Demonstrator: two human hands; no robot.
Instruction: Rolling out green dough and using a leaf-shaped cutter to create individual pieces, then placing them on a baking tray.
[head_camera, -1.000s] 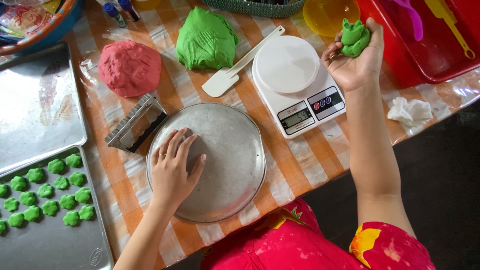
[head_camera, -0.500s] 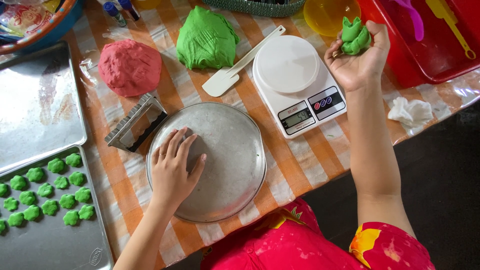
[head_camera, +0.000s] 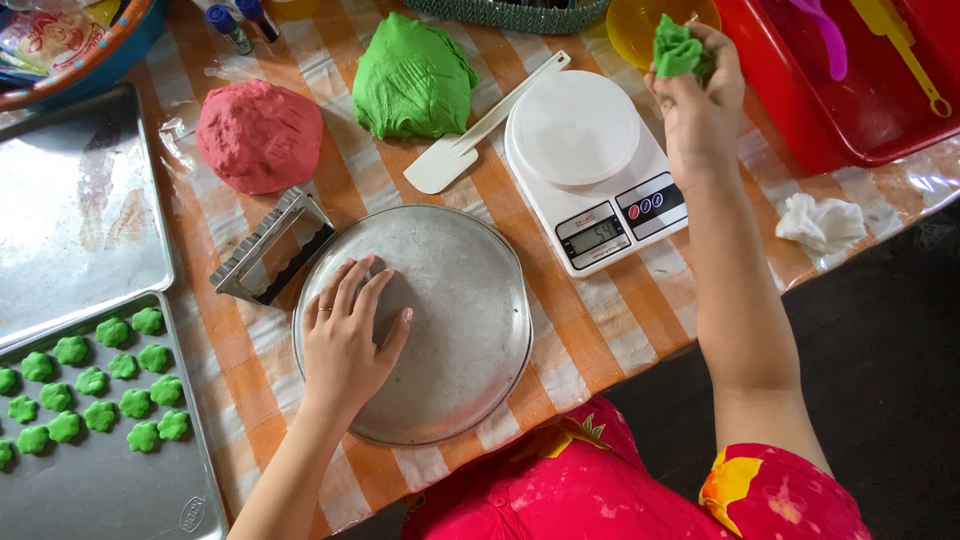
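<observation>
**Inspector:** Currently, what does each hand do?

**Operator:** Left hand (head_camera: 345, 345) lies flat, fingers spread and holding nothing, on the round metal pan (head_camera: 420, 325), which sits upside down on the striped tabletop (head_camera: 640, 310). Right hand (head_camera: 700, 100) is clenched around a small green dough piece (head_camera: 678, 50), raised above the far edge of the white kitchen scale (head_camera: 590, 165), near the yellow bowl (head_camera: 645, 25).

**Inspector:** Progress status?

**Operator:** By my judgement, partway. About sixteen shaped green pieces (head_camera: 95, 385) occupy the lower baking tray (head_camera: 110, 480); much of that tray remains bare, and the upper tray (head_camera: 70, 215) holds nothing. The large green dough mound (head_camera: 412, 78) and the red dough mound (head_camera: 260, 135) are mostly unportioned. The scale platform carries nothing. A metal cutter (head_camera: 270, 248) and white spatula (head_camera: 480, 130) lie unused beside the pan.

**Inspector:** Change from the earlier frames?

**Operator:** The right hand has moved left, from beside the red bin (head_camera: 800, 110) towards the scale. The left hand and pan have not shifted.
</observation>
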